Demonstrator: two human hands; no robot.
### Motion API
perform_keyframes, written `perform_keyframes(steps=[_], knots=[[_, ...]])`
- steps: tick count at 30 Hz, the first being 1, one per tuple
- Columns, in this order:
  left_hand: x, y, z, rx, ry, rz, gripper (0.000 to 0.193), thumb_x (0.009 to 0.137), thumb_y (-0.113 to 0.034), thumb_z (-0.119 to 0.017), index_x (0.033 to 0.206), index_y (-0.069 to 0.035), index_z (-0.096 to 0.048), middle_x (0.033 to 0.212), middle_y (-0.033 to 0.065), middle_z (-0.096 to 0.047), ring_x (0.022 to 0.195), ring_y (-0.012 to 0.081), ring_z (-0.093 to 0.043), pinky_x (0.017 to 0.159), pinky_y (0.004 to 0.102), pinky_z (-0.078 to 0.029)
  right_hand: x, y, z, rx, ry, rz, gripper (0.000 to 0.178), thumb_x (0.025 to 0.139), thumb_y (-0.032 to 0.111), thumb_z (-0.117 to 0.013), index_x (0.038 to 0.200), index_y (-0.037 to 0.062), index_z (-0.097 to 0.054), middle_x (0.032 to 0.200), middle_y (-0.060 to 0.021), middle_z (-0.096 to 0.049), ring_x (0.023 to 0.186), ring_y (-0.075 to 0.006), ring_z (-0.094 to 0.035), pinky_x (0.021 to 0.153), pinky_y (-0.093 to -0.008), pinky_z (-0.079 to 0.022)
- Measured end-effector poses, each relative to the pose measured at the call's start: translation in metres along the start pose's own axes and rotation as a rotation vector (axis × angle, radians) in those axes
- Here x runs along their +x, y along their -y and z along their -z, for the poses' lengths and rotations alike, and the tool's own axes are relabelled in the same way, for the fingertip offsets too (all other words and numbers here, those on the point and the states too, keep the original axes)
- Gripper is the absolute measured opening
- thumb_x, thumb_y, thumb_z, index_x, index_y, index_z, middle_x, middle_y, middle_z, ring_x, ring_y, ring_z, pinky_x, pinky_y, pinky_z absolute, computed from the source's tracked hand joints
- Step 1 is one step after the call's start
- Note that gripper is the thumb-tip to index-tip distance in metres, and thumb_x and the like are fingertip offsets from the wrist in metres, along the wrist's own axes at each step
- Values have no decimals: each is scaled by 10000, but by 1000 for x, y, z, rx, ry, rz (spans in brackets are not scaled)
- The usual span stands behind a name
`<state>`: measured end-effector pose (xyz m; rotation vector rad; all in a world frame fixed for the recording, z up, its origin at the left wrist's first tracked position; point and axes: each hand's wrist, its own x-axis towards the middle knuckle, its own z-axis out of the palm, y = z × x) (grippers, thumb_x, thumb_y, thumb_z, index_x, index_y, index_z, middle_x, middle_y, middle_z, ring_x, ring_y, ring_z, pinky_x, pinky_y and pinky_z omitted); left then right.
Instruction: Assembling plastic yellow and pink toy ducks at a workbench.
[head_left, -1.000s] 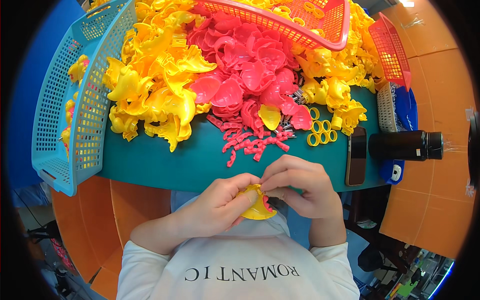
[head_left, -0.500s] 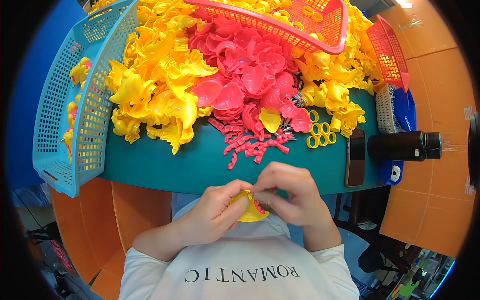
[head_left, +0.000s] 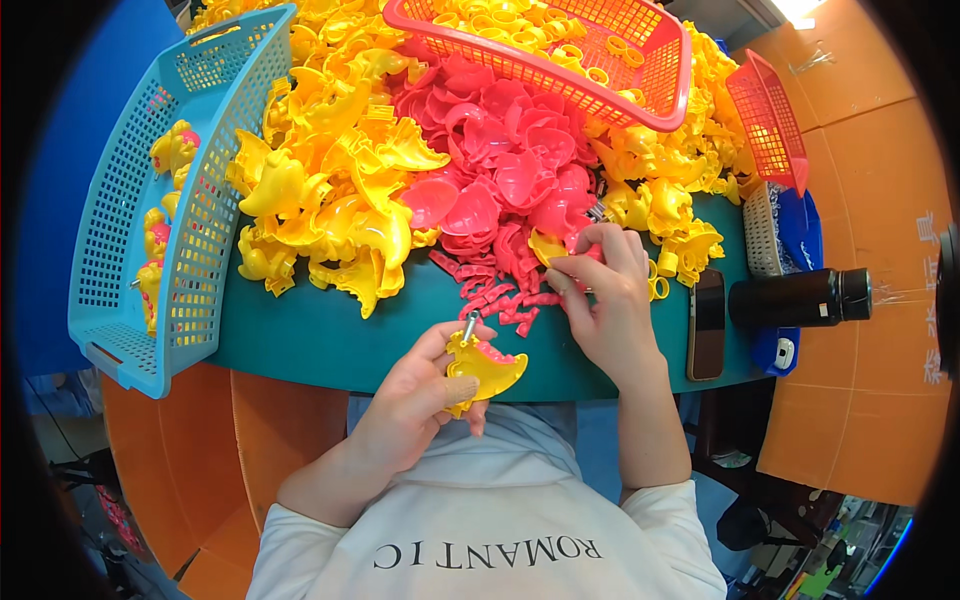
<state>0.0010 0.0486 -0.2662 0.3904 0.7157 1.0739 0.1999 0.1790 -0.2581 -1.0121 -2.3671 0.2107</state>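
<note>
My left hand (head_left: pixel 395 415) grips a yellow curved plastic shell (head_left: pixel 490 377) just off the table's near edge. A pink toothed strip (head_left: pixel 493 351) lies along the shell's upper edge, and a small metal pin (head_left: pixel 470 326) sticks up from its corner. My right hand (head_left: pixel 615 315) reaches to the near edge of the heap, its thumb and fingers curled together beside a yellow cup-shaped piece (head_left: pixel 547 249). Whatever is between those fingertips is hidden. Loose pink strips (head_left: pixel 495 296) lie to the left of that hand, below a pile of pink shells (head_left: pixel 500 150).
Yellow shells (head_left: pixel 340 190) are heaped on the green table (head_left: pixel 290 345). A blue basket (head_left: pixel 205 240) with assembled pieces stands at left; a red basket (head_left: pixel 560 75) holds yellow rings at the back. A phone (head_left: pixel 706 325) and black bottle (head_left: pixel 790 298) lie at right.
My hands have parted. The right one has moved forward to the heap, while the left has turned the shell, showing the pin upright. The view has shifted slightly.
</note>
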Motion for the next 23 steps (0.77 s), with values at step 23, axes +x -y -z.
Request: perform_keyframes(steps=[23], knots=[[0,9,5,53,-15,-160,437,879,-48,-604,1275,-45,-417,1101,117,-565,751,157,-582,659,297,-510,69,-102,121,1,-347,-519,466,901,192,-654,1344,95,-545,1124,-164,-666,971,-174,-634,851,-281,-483]])
